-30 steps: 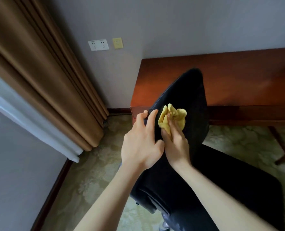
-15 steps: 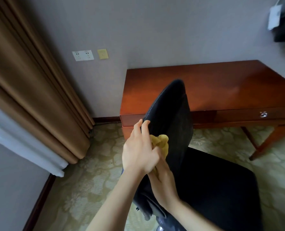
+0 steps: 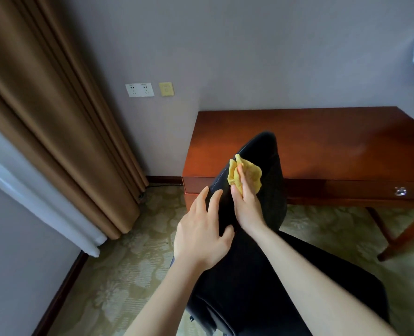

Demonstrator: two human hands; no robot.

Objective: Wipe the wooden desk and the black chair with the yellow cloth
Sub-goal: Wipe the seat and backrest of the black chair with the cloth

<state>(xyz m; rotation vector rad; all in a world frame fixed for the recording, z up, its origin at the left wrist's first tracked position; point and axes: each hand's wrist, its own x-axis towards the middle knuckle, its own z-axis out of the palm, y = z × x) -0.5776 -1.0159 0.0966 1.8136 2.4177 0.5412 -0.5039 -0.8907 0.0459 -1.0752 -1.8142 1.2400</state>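
The right hand (image 3: 248, 207) is pressing the bunched yellow cloth (image 3: 248, 174) against the upper back of the black chair (image 3: 261, 275) — its fingers seem to be curling into the folds, though the cloth is hiding them. Just left and nearer, the left hand (image 3: 201, 235) is resting spread, grasping nothing, on the backrest's edge. The wooden desk (image 3: 322, 146) is standing beyond.

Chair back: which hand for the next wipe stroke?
Right. The right hand grips the cloth against the chair back; the left hand holds no cloth and only steadies the back's edge.
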